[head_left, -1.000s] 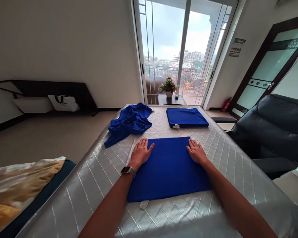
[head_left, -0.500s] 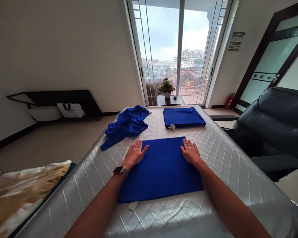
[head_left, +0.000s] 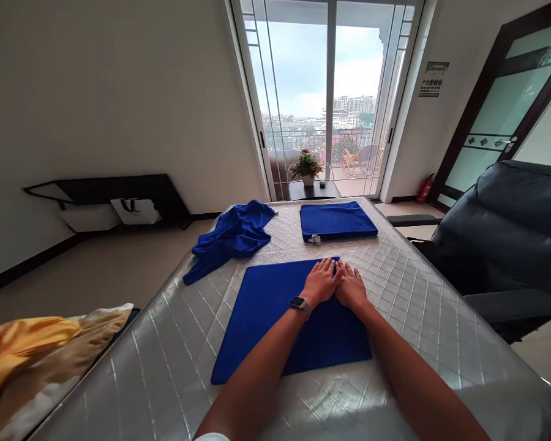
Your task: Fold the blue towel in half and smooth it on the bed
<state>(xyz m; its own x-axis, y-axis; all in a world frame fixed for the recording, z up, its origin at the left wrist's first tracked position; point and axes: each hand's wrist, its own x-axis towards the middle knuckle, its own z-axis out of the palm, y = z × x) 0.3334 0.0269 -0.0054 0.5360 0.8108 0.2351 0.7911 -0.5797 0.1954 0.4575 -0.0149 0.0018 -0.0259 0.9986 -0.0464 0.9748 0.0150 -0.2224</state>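
Observation:
A flat, folded blue cloth [head_left: 261, 324] lies in front of me on a silvery quilted mattress [head_left: 174, 343]. My left hand [head_left: 320, 282] rests flat near its far right corner, fingers stretched out. Beside it, my right hand [head_left: 351, 286] lies open on the same corner, the two hands touching or nearly so. A watch is on my left wrist. Farther back on the right sits a neat folded stack of blue cloth [head_left: 337, 220] with white tags at its near edge. At the back left is a crumpled blue cloth [head_left: 236, 233].
A black armchair [head_left: 514, 233] stands along the right side. Patterned blankets [head_left: 64, 361] are heaped low at the left. Beyond the mattress are a small table with a potted plant [head_left: 307, 166] and a glass sliding door. A white bag [head_left: 135, 212] sits by the left wall.
My left hand has slid right across the folded cloth, from its far left corner to beside my right hand. My right hand stays near the far right corner.

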